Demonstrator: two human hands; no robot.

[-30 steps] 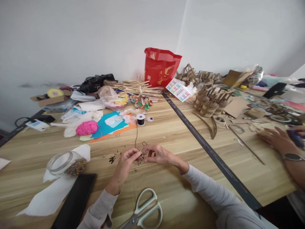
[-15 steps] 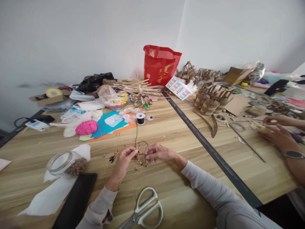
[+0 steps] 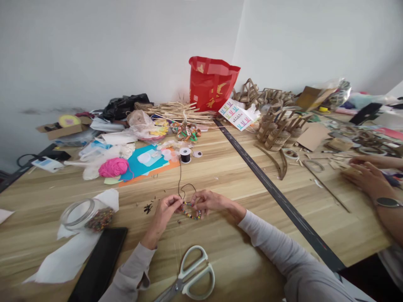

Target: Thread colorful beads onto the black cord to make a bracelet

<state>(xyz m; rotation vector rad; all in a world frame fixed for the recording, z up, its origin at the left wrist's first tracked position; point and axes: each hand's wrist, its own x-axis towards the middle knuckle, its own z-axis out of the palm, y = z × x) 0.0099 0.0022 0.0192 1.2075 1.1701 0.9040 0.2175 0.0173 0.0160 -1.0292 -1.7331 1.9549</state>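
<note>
Pinching a beaded cord (image 3: 191, 214) at table centre: left hand (image 3: 165, 212) gripping its 9 o'clock end, right hand (image 3: 208, 202) clamping its 3 o'clock end, fingertips nearly meeting. Trailing toward 12 o'clock, black thread reaching a spool (image 3: 185, 154). Lying at 6 o'clock, scissors (image 3: 189, 274); at 9 o'clock, bead jar (image 3: 86, 214).

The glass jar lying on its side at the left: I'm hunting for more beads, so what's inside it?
The glass jar holds a heap of small mixed-colour beads settled at its base end. White paper lies under it, so the jar's underside is hidden.
</note>
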